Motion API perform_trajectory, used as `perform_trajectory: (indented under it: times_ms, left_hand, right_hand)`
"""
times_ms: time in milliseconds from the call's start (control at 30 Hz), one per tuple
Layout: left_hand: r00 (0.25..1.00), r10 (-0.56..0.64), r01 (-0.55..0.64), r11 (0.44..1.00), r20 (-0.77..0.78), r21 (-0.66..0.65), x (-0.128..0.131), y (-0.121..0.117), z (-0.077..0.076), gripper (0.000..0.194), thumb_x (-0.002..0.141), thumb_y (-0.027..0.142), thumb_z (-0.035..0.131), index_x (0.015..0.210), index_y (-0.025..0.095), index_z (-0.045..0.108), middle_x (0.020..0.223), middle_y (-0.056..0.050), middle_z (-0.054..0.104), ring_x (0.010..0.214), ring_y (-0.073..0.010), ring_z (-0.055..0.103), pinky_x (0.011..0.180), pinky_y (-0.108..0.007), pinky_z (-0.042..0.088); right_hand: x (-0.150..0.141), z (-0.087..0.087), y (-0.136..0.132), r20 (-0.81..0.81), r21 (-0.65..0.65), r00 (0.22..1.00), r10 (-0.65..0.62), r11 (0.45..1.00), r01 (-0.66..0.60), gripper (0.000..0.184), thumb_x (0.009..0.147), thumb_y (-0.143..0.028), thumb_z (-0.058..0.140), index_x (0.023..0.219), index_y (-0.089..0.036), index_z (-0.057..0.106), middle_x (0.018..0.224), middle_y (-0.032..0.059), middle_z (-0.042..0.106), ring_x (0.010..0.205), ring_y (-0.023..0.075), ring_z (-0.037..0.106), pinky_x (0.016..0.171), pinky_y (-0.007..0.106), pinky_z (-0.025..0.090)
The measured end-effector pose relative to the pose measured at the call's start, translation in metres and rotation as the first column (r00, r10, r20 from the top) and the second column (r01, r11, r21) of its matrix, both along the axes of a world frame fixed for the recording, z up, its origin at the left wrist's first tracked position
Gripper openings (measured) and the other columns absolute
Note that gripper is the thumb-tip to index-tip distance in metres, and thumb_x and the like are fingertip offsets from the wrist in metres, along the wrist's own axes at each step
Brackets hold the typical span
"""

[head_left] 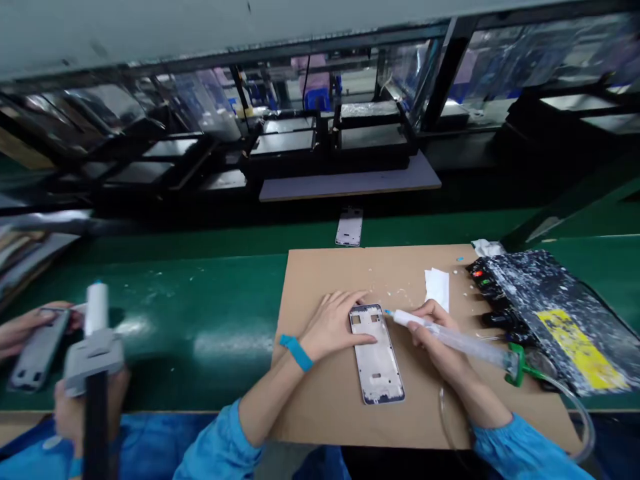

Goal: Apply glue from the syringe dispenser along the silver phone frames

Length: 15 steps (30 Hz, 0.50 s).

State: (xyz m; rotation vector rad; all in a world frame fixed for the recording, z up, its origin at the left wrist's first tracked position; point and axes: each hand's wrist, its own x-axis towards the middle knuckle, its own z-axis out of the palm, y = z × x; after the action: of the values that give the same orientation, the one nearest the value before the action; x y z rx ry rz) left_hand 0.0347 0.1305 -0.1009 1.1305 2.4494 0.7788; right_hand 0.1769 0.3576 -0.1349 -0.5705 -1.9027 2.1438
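Observation:
A phone frame (379, 363) lies flat on a sheet of brown cardboard (310, 280), its upper end tipped slightly left. My left hand (333, 327), with a blue band at the wrist, steadies it: the thumb rests across its face and the fingers reach over the top left corner. In my right hand (437, 337) is a glue dispensing syringe (465, 343) with a white front end and a blue tip. That tip points at the frame's upper right edge; whether it touches, I cannot tell. A green cap and clear hose join the syringe's rear.
Another phone frame (349, 227) lies beyond the cardboard. To the right stand a speckled dispenser box (555, 320) with a yellow label and a white paper scrap (437, 288). At left, a co-worker's hands hold a grey phone part (40, 353) and a white-headed tool (97, 333). Black trays (285, 143) line the back.

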Motion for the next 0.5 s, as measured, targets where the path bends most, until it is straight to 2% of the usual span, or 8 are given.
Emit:
perform_trajectory:
  times_ms: [100, 167, 300, 500]
  left_hand:
    - [0.999, -0.008, 0.007, 1.0, 0.049, 0.023, 0.0011, -0.0008, 0.0014, 0.1, 0.082, 0.049, 0.102, 0.167, 0.035, 0.05, 0.141, -0.002, 0.078, 0.133, -0.0297, 0.07, 0.119, -0.047, 0.05]
    - [0.996, -0.028, 0.026, 0.999, 0.082, 0.026, 0.001, -0.0002, 0.0026, 0.099, 0.084, 0.049, 0.1, 0.167, 0.036, 0.049, 0.142, -0.002, 0.078, 0.134, -0.0301, 0.071, 0.12, -0.047, 0.049]
    - [0.989, -0.039, 0.033, 0.999, 0.141, 0.042, 0.0015, 0.0022, 0.004, 0.097, 0.084, 0.049, 0.099, 0.166, 0.035, 0.049, 0.142, -0.001, 0.078, 0.134, -0.0314, 0.07, 0.121, -0.047, 0.047]
    - [0.99, -0.048, 0.04, 0.998, 0.132, 0.057, 0.0025, 0.0025, 0.0032, 0.093, 0.085, 0.048, 0.096, 0.164, 0.034, 0.049, 0.14, -0.002, 0.078, 0.132, -0.032, 0.07, 0.119, -0.048, 0.048]
  right_hand:
    - [0.001, 0.0051, 0.0003, 0.04, 0.067, 0.989, 0.144, 0.987, -0.146, 0.053, 0.09, -0.071, 0.088, 0.094, -0.024, 0.064, 0.07, 0.0005, 0.069, 0.059, 0.0165, 0.056, 0.058, 0.029, 0.041]
    - [0.0015, 0.0073, 0.0005, 0.058, 0.096, 0.979, 0.195, 0.975, -0.199, 0.053, 0.091, -0.071, 0.088, 0.094, -0.024, 0.065, 0.075, 0.0027, 0.072, 0.062, 0.0165, 0.059, 0.059, 0.028, 0.042]
    - [0.0022, 0.0072, 0.0003, 0.082, 0.11, 0.973, 0.216, 0.968, -0.224, 0.055, 0.089, -0.073, 0.089, 0.095, -0.023, 0.066, 0.08, 0.0049, 0.076, 0.064, 0.0171, 0.063, 0.058, 0.028, 0.046]
    - [0.0002, 0.0073, -0.0016, 0.09, 0.128, 0.971, 0.22, 0.965, -0.23, 0.051, 0.089, -0.069, 0.091, 0.098, -0.024, 0.071, 0.084, 0.007, 0.081, 0.068, 0.0209, 0.072, 0.059, 0.03, 0.056]
